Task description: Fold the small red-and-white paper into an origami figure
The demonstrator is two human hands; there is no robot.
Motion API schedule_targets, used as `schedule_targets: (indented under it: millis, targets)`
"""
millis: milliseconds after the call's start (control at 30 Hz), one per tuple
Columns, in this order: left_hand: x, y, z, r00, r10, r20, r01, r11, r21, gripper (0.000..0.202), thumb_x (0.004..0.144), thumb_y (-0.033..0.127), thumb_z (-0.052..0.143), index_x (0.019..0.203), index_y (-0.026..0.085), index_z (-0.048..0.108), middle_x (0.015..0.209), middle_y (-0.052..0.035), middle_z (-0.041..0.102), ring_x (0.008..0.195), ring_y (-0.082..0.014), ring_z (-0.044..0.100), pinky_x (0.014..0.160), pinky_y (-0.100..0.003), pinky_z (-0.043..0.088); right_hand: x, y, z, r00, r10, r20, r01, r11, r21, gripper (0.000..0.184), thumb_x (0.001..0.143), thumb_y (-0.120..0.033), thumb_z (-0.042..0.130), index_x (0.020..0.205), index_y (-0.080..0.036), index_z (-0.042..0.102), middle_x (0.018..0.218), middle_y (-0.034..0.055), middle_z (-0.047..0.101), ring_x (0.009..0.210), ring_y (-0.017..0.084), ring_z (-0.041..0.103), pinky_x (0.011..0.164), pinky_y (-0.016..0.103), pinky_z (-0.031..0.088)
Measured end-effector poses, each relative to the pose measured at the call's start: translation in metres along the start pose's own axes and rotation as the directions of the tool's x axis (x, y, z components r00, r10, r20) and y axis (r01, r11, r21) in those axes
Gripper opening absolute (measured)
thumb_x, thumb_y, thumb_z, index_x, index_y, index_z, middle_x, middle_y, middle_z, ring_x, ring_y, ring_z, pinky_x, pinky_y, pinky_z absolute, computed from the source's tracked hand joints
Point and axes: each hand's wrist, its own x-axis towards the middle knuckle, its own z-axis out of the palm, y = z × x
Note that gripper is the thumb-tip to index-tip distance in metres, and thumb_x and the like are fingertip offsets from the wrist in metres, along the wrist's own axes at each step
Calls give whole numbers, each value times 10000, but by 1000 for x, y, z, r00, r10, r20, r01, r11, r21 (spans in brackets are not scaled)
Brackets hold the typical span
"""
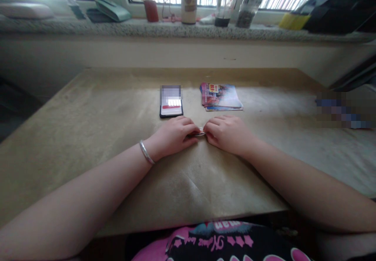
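My left hand [179, 135], with a silver bangle on the wrist, rests low over the table and pinches one end of a small folded paper [201, 132]. From the other side, my right hand [227, 134] has its fingers closed on the same paper. Only a narrow, light strip of it shows between the fingertips; the hands cover the rest. Just beyond my left hand lies a phone [171, 110] with its screen lit and partly blurred. Behind my right hand sits a small stack of colourful printed leaflets [225, 96].
The table [88, 143] has a tan cover and meets a wall at the back. On the stone windowsill [164, 30] above stand a red bottle [151, 9], a tall container [188, 2] and several other items. A blurred bluish object [343, 110] lies at the table's right.
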Motion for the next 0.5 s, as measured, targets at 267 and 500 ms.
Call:
schedule_targets:
  millis: [267, 500]
  targets:
    - [2, 2, 0, 976, -197, -95, 162, 943, -291, 112, 816, 263, 617, 819, 155, 650, 792, -18, 602, 704, -112, 535, 632, -220, 415, 2, 11, 17, 963, 269, -8, -213, 781, 588, 107, 732, -191, 556, 782, -185, 651, 778, 12, 698, 675, 132, 590, 619, 232, 400]
    - [3, 8, 3, 909, -379, -171, 275, 857, -436, 132, 805, 274, 626, 828, 151, 667, 747, -17, 643, 644, -106, 549, 585, -212, 428, 4, 5, 16, 972, 235, -25, -168, 763, 624, 94, 717, -171, 550, 780, -178, 619, 705, -8, 625, 565, 92, 470, 561, 223, 336]
